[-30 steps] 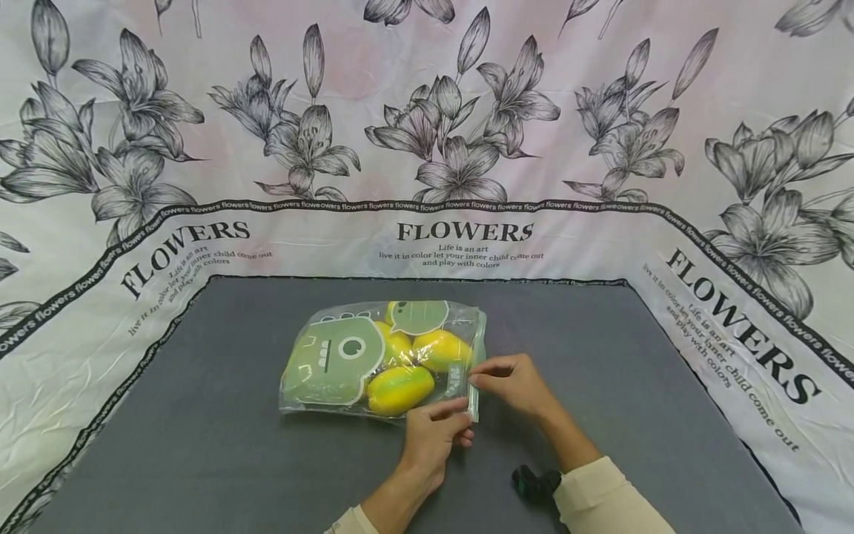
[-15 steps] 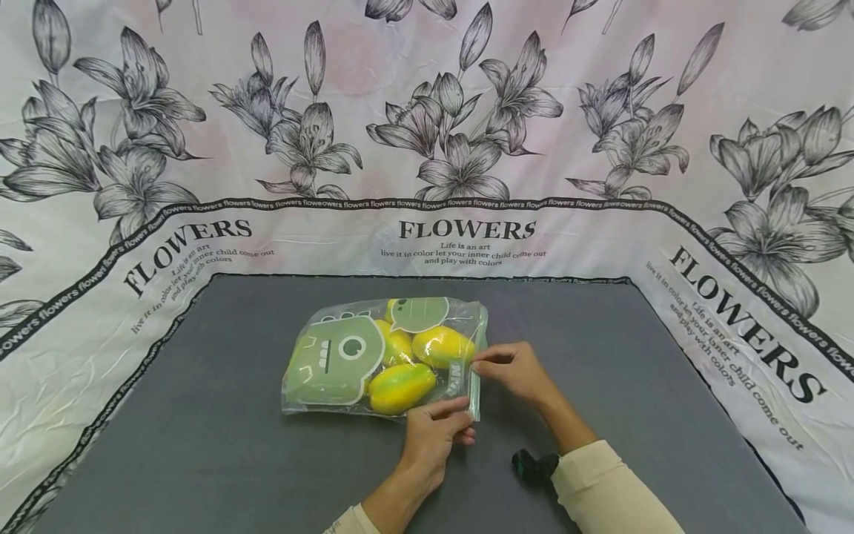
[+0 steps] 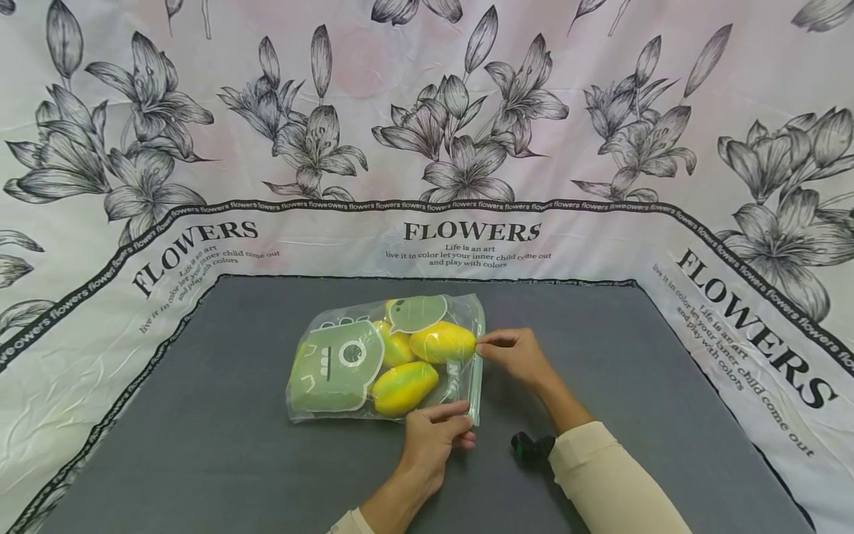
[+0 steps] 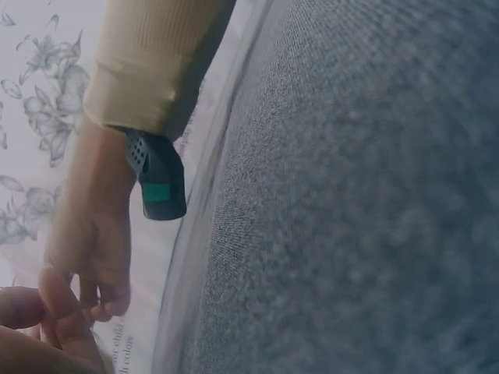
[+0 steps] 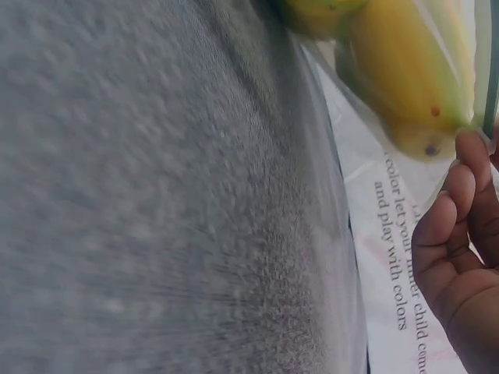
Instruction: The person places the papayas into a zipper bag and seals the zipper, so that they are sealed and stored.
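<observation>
A clear zip bag (image 3: 333, 371) printed with a green cartoon monster lies on the grey table, its green-edged mouth facing right. Inside are several yellow-green, mango-like fruits (image 3: 405, 388), one of them (image 5: 413, 70) close to the right fingertips in the right wrist view. My left hand (image 3: 430, 445) pinches the near corner of the bag's mouth between thumb and fingers. Farther along the same edge, my right hand (image 3: 520, 360) pinches the zip strip with thumb and index finger. In the left wrist view, part of the left hand (image 4: 54, 327) shows at the lower left, with the bag hidden.
The grey tabletop (image 3: 200, 460) extends around the bag on all sides. A white flower-print cloth (image 3: 467, 245) forms walls behind and at both sides. A black wrist device (image 3: 532, 447) sits at the right sleeve (image 3: 614, 475).
My right hand has slid along the bag's mouth, away from me. My left hand stays at the near corner. The bag has tilted slightly, and the head view has shifted a little.
</observation>
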Available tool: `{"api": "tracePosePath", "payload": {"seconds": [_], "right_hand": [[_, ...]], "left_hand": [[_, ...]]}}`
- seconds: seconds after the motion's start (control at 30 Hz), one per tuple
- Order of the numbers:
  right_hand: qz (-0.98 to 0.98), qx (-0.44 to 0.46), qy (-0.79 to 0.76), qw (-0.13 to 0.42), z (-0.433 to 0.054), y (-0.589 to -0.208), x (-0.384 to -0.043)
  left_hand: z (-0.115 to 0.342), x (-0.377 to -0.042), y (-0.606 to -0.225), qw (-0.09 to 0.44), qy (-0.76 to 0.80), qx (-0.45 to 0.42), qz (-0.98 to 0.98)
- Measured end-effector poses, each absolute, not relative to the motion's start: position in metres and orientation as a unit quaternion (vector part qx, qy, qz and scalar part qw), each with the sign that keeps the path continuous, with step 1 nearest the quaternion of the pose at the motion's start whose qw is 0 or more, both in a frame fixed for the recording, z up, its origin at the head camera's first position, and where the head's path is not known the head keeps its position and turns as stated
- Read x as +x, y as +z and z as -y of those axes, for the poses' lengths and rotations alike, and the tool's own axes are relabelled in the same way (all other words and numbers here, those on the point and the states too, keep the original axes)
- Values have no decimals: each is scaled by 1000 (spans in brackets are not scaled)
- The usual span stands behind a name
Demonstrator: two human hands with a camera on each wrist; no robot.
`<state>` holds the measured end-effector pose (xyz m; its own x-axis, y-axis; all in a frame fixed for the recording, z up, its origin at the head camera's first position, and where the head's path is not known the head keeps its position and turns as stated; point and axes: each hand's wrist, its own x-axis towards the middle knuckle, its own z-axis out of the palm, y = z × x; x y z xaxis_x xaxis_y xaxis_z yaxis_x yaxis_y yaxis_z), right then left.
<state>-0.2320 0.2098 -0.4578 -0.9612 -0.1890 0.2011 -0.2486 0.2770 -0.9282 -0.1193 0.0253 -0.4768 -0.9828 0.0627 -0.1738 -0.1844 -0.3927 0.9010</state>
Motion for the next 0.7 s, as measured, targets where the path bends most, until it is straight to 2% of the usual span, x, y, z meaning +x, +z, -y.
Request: {"api": "tracePosePath", "payload": {"seconds": [0.7], "right_hand": [[796, 92, 597, 33, -209, -462, -285]], "left_hand": [[-23, -118, -478, 95, 839, -70, -531]]}}
